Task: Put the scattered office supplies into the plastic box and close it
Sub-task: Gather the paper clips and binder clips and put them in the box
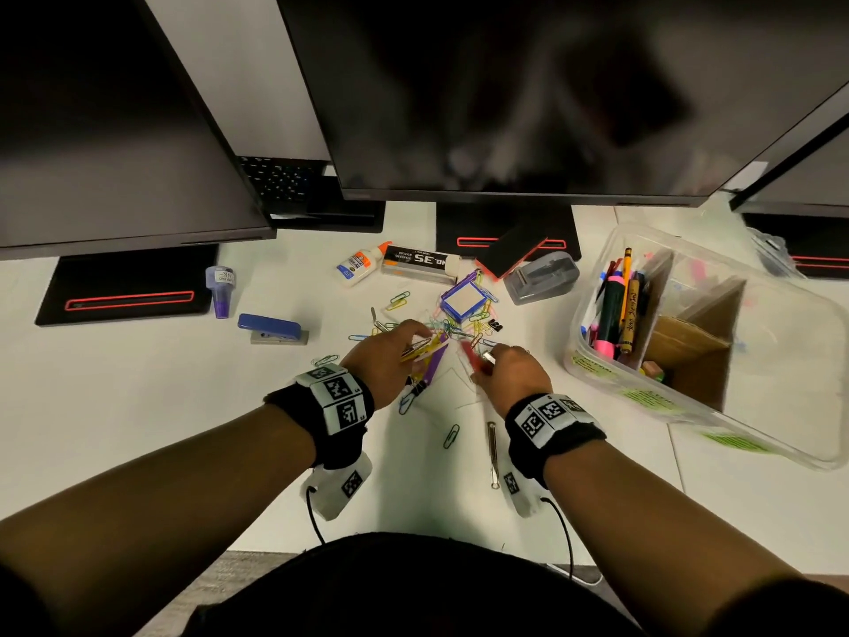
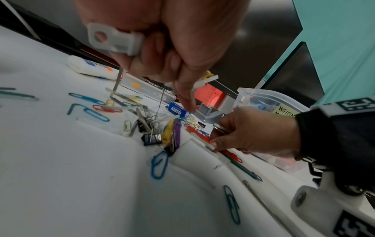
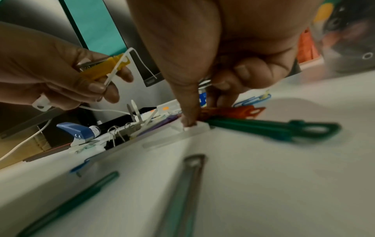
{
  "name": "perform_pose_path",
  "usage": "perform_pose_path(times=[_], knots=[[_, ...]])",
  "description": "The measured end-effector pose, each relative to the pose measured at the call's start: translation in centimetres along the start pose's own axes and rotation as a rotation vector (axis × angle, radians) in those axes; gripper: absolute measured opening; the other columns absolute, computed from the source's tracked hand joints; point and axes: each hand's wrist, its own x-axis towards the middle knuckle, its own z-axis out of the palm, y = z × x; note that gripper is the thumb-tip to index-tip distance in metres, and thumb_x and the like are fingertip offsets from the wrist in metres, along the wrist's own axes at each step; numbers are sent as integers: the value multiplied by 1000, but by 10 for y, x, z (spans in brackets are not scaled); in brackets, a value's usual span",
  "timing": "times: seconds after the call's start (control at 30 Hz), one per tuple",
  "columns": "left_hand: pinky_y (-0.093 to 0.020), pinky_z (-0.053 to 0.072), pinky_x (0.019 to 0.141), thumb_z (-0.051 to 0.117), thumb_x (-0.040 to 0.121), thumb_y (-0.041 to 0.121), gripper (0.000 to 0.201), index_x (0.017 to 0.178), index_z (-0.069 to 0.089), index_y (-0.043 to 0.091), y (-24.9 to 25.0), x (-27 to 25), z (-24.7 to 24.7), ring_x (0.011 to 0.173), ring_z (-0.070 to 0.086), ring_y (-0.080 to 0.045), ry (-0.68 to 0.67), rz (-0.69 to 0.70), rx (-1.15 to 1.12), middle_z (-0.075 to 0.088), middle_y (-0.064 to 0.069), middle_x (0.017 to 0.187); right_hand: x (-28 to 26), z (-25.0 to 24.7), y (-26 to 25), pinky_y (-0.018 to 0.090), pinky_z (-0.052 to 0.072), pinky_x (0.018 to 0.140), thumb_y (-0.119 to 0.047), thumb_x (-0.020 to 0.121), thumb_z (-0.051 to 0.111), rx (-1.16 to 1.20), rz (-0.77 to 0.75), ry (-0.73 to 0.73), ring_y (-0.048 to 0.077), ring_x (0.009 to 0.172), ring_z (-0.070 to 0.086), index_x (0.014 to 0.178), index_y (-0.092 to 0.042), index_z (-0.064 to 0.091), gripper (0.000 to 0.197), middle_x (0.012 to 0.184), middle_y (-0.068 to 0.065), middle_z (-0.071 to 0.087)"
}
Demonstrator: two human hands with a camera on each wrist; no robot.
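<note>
Step in hand: gathering small loose items from the clip pile (image 1: 452, 331) mid-desk. Left hand (image 1: 390, 360): fingers curled round a yellow fastener (image 3: 103, 69), a white zip tie (image 3: 119, 65) and a white tag (image 2: 114, 40). Right hand (image 1: 510, 372): fingertip pressed on a white strip (image 3: 194, 128), red fastener (image 3: 233, 112) beneath the fingers. Plastic box (image 1: 781, 324): open, to the right, pens (image 1: 615, 305) inside; lid not identified. Next move, judged: lift, carry right, drop in. Wrist views alone show the white tag and green fastener (image 3: 274, 128); head view alone shows stapler (image 1: 273, 331), glue bottle (image 1: 358, 264).
</note>
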Motion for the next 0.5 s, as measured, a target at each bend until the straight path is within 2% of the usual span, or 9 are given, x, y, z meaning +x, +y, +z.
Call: perform_pose_path(times=[0.07, 0.13, 0.17, 0.27, 0.33, 0.4, 0.47, 0.5], knots=[[-28, 45, 96, 53, 94, 14, 65, 144, 21, 40, 1, -3, -3, 119, 57, -22, -39, 30, 33, 56, 1, 135, 2, -1, -1, 30, 44, 80, -28, 89, 56, 32, 20, -2, 31, 103, 59, 110, -8, 59, 29, 111, 14, 64], [-32, 46, 100, 47, 94, 8, 78, 144, 5, 51, 1, -5, -5, 123, 54, -23, -102, 88, 126, 50, 4, 141, 1, -3, -1, 30, 45, 83, -24, 89, 56, 86, 11, 11, 32, 105, 59, 113, -9, 60, 28, 112, 14, 65], [-35, 46, 102, 43, 92, 2, 82, 142, 3, 53, 1, -5, -5, 126, 52, -22, -153, 123, 162, 47, 4, 144, -1, -3, 0, 31, 45, 84, -23, 88, 57, 113, 5, 23, 32, 105, 59, 114, -10, 60, 29, 112, 14, 66], [-40, 47, 102, 34, 84, -8, 88, 140, 11, 56, 2, -6, -2, 126, 52, -21, -269, 223, 242, 46, 0, 143, -7, -6, 2, 28, 41, 74, -24, 88, 58, 173, 5, 41, 34, 100, 59, 108, -8, 61, 26, 106, 16, 67], [-36, 47, 100, 34, 86, -4, 80, 140, 20, 53, 7, -8, -1, 115, 56, -19, -260, 245, 292, 55, 0, 130, -11, -9, 4, 25, 36, 68, -24, 88, 59, 242, 3, 64, 33, 91, 59, 100, -7, 62, 21, 98, 16, 67], [-27, 47, 91, 34, 88, -1, 73, 141, 26, 48, 11, -11, 1, 102, 56, -15, -220, 249, 303, 59, 2, 116, -15, -14, 5, 25, 34, 59, -20, 88, 58, 332, -1, 89, 29, 78, 53, 88, -10, 58, 10, 86, 14, 63], [-23, 46, 83, 36, 89, -2, 72, 141, 26, 47, 13, -10, 3, 95, 58, -13, -208, 228, 274, 60, 4, 110, -17, -16, 6, 27, 38, 56, -14, 86, 58, 426, -7, 87, 27, 73, 52, 83, -14, 51, 8, 81, 9, 60], [-23, 46, 83, 38, 90, 0, 70, 140, 26, 47, 13, -9, 4, 98, 60, -13, -204, 215, 262, 62, 4, 113, -18, -17, 5, 30, 45, 60, -11, 84, 57, 493, -11, 78, 28, 75, 56, 83, -16, 50, 9, 83, 8, 62]])
